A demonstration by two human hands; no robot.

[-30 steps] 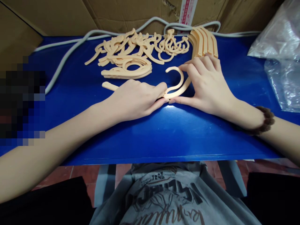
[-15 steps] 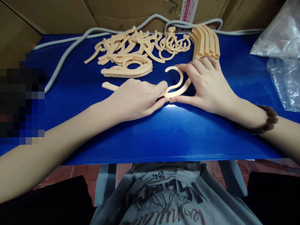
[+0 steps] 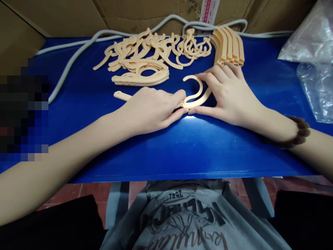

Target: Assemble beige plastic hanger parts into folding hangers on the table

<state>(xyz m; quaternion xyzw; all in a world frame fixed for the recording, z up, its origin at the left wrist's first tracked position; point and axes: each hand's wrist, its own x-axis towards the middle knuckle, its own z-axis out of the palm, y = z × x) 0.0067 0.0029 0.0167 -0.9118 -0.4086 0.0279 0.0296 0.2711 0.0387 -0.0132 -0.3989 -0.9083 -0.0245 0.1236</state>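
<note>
Between my hands is a cream plastic clothes hanger (image 3: 196,103) with a curved hook (image 3: 201,85). My left hand (image 3: 151,108) is closed around its left arm, whose tip (image 3: 121,95) sticks out beyond the knuckles. The thumb and index finger pinch close to the joint at the hook's base. My right hand (image 3: 227,92) grips the right side, thumb at the lower edge near the joint and index finger against the hook. Its other fingers cover the far end of the right arm, which is hidden.
Behind my hands lie folded hangers (image 3: 142,80), a heap of loose hooks and hanger pieces (image 3: 156,45), and a row of stacked hanger arms (image 3: 229,47). A grey cable (image 3: 70,62) runs along the cardboard (image 3: 145,15). Clear plastic bags (image 3: 309,45) rest at the right.
The hook's curve has tipped very slightly between my hands. Otherwise both hands keep the same grip and place.
</note>
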